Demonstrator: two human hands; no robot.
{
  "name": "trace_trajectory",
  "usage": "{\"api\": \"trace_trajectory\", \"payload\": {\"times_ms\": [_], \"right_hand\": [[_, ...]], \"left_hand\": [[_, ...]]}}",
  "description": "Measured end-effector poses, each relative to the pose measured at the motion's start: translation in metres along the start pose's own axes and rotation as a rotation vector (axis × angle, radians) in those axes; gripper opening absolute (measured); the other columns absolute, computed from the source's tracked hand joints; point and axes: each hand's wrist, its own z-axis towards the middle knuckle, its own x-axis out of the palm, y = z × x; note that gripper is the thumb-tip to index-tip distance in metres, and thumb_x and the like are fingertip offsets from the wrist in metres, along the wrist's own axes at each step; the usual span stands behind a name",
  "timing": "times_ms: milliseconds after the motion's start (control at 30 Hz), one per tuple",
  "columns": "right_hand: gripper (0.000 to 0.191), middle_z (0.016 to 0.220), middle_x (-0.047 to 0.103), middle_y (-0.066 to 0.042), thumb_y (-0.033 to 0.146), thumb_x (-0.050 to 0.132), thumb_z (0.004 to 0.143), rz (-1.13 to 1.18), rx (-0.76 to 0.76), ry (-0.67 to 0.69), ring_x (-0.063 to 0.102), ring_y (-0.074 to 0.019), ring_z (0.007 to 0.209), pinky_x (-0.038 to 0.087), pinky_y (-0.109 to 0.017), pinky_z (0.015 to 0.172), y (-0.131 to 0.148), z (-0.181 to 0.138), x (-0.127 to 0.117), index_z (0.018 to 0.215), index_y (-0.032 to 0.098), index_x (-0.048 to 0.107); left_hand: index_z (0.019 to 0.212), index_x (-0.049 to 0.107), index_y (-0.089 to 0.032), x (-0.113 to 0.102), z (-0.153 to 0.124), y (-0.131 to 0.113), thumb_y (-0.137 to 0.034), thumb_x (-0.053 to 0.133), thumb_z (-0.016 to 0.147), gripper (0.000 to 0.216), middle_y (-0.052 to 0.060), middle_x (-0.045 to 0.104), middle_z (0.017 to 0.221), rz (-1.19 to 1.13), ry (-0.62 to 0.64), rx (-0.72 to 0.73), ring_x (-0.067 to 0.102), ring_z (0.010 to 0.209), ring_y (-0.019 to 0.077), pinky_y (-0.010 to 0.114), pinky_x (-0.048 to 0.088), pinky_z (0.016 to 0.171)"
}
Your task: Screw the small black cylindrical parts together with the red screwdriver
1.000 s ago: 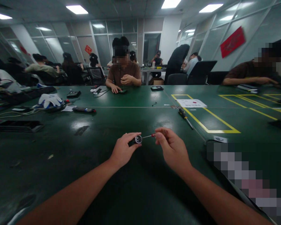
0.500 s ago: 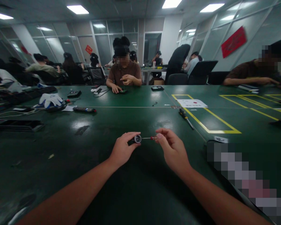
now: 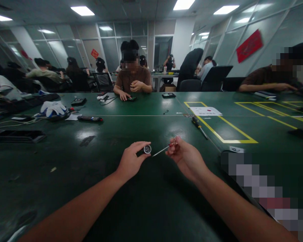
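Between the thumb and fingers of my left hand (image 3: pixel 131 159) is a small dark round part (image 3: pixel 147 149) with a pale rim; its open end faces me. My right hand (image 3: pixel 188 156) is closed around the red-and-clear handle of a thin screwdriver (image 3: pixel 161 151). The screwdriver's shaft slants down to the left. Its tip is close to the round part and looks apart from it. Both hands are just above the green table (image 3: pixel 141 201).
A larger yellow-and-black screwdriver (image 3: pixel 200 127) lies beyond my right hand, near a paper sheet (image 3: pixel 205 111). To the far left are white gloves (image 3: pixel 52 109), a dark pen-shaped tool (image 3: pixel 90 119) and a dark tray (image 3: pixel 17 135). A co-worker (image 3: pixel 132 77) sits opposite.
My right hand has turned and pulled the screwdriver away from the round part; the shaft now slants down instead of lying level. My left hand stays almost in place.
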Motion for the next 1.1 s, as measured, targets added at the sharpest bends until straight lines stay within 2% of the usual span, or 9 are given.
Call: {"api": "trace_trajectory", "payload": {"times_ms": [100, 233, 400, 633, 800, 900, 1000, 1100], "right_hand": [[0.039, 0.079, 0.067, -0.004, 0.059, 0.070, 0.086, 0.059, -0.039, -0.086, 0.064, -0.0189, 0.070, 0.059, -0.037, 0.072, -0.003, 0.003, -0.002, 0.090, 0.020, 0.068], [0.036, 0.087, 0.071, -0.005, 0.056, 0.068, 0.090, -0.113, -0.175, -0.129, 0.067, -0.0193, 0.079, 0.056, -0.036, 0.078, -0.003, -0.003, 0.002, 0.096, 0.020, 0.071], [0.032, 0.087, 0.072, -0.005, 0.050, 0.059, 0.098, -0.319, -0.295, -0.079, 0.068, -0.0194, 0.079, 0.055, -0.035, 0.079, 0.004, -0.011, 0.005, 0.101, 0.020, 0.070], [0.026, 0.089, 0.073, -0.004, 0.046, 0.055, 0.101, -0.436, -0.355, -0.007, 0.070, -0.0206, 0.083, 0.056, -0.034, 0.076, 0.007, -0.018, 0.006, 0.105, 0.023, 0.067], [0.024, 0.094, 0.077, -0.005, 0.043, 0.052, 0.103, -0.634, -0.407, 0.088, 0.074, -0.0229, 0.087, 0.055, -0.037, 0.079, 0.005, -0.024, 0.006, 0.112, 0.026, 0.067], [0.021, 0.099, 0.078, -0.006, 0.038, 0.053, 0.103, -0.763, -0.477, 0.130, 0.074, -0.0240, 0.091, 0.055, -0.038, 0.081, 0.009, -0.027, 0.007, 0.112, 0.026, 0.068], [0.020, 0.100, 0.078, -0.006, 0.034, 0.053, 0.102, -0.838, -0.566, 0.130, 0.073, -0.0237, 0.091, 0.055, -0.037, 0.082, 0.013, -0.027, 0.008, 0.110, 0.025, 0.069], [0.019, 0.097, 0.077, -0.006, 0.034, 0.053, 0.101, -0.850, -0.580, 0.077, 0.073, -0.0234, 0.088, 0.054, -0.036, 0.080, 0.014, -0.027, 0.009, 0.107, 0.024, 0.069]], "left_hand": [[0.122, 0.073, -0.025, 0.001, 0.000, 0.000, -0.011, 0.075, 0.084, 0.041, 0.005, 0.073, 0.124, 0.005, 0.002, -0.005, 0.067, 0.117, 0.0230, 0.045, 0.051, 0.107], [0.122, 0.073, -0.025, 0.002, 0.000, 0.002, -0.012, 0.076, 0.083, 0.041, 0.005, 0.073, 0.124, 0.006, -0.011, -0.007, 0.067, 0.116, 0.0228, 0.045, 0.050, 0.107], [0.124, 0.072, -0.025, 0.001, 0.000, 0.001, -0.010, 0.076, 0.084, 0.043, 0.005, 0.073, 0.124, 0.010, 0.006, -0.012, 0.066, 0.117, 0.0227, 0.045, 0.050, 0.106], [0.124, 0.071, -0.026, 0.001, 0.000, 0.001, -0.011, 0.075, 0.085, 0.042, 0.005, 0.073, 0.124, 0.023, 0.012, 0.015, 0.066, 0.116, 0.0233, 0.045, 0.051, 0.104], [0.122, 0.072, -0.027, 0.001, 0.000, 0.002, -0.011, 0.075, 0.085, 0.041, 0.005, 0.073, 0.122, 0.079, 0.004, 0.057, 0.066, 0.116, 0.0246, 0.050, 0.048, 0.108], [0.123, 0.072, -0.028, 0.002, 0.000, 0.003, -0.011, 0.073, 0.086, 0.041, 0.005, 0.073, 0.122, 0.087, 0.016, 0.064, 0.065, 0.117, 0.0244, 0.048, 0.049, 0.106], [0.125, 0.071, -0.028, 0.002, 0.000, 0.003, -0.011, 0.074, 0.086, 0.042, 0.005, 0.072, 0.123, 0.081, 0.021, 0.053, 0.065, 0.117, 0.0244, 0.047, 0.050, 0.105], [0.125, 0.071, -0.028, 0.003, 0.000, 0.005, -0.011, 0.074, 0.086, 0.043, 0.005, 0.072, 0.123, 0.085, 0.025, 0.051, 0.065, 0.117, 0.0246, 0.047, 0.049, 0.105]]}}
